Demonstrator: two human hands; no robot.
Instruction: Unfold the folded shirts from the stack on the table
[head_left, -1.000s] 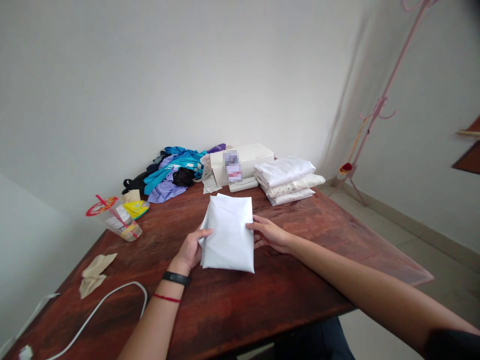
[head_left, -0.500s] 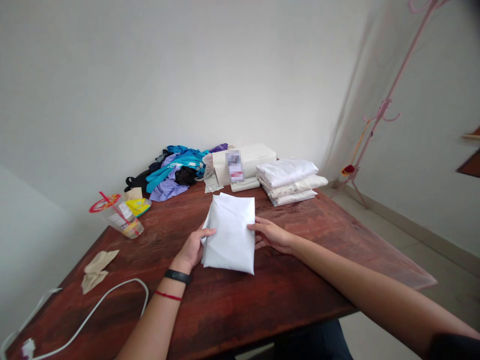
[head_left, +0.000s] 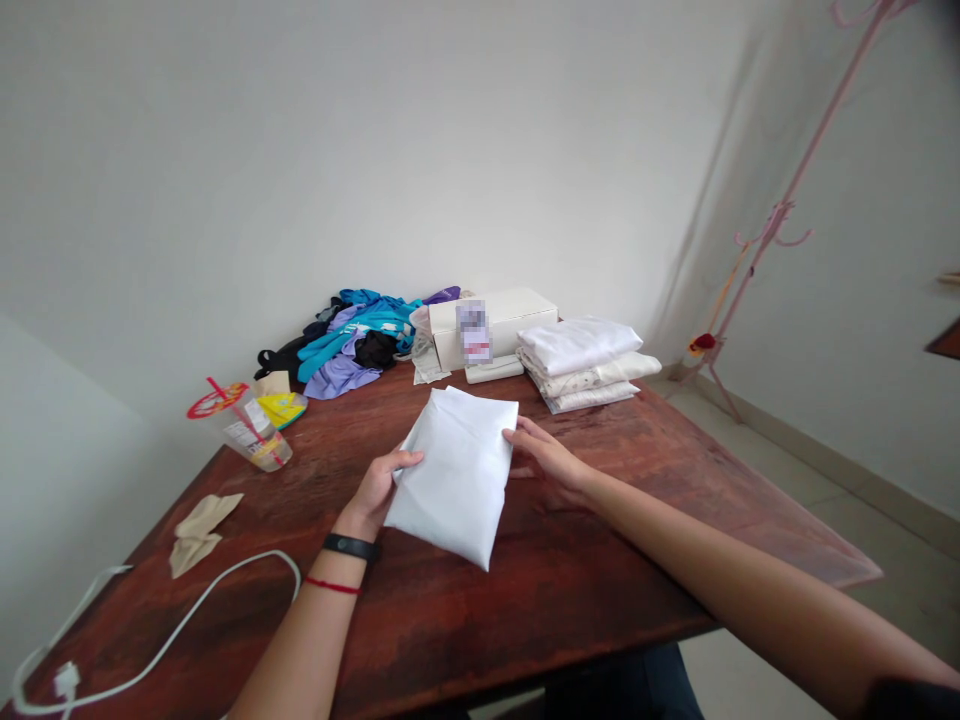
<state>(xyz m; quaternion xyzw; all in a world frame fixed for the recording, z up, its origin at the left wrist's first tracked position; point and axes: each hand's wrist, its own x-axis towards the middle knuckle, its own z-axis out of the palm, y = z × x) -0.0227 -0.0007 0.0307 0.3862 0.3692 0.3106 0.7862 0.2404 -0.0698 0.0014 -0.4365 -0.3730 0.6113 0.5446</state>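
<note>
A folded white cloth is held between both my hands just above the dark wooden table, tilted so its near corner points toward me. My left hand grips its left edge, thumb on top and fingers under the fabric. My right hand holds the right edge near the far corner, fingers closed on the cloth. A stack of folded white and cream cloths lies further back on the right.
A white box and a heap of blue, purple and black clothes sit at the far edge by the wall. A plastic cup with a red straw, a crumpled tan paper and a white cable lie left. A pink coat stand stands right.
The folded white cloth has been lifted and turned clockwise, its near end now swung toward me and to the left. Both hands stayed on its edges.
</note>
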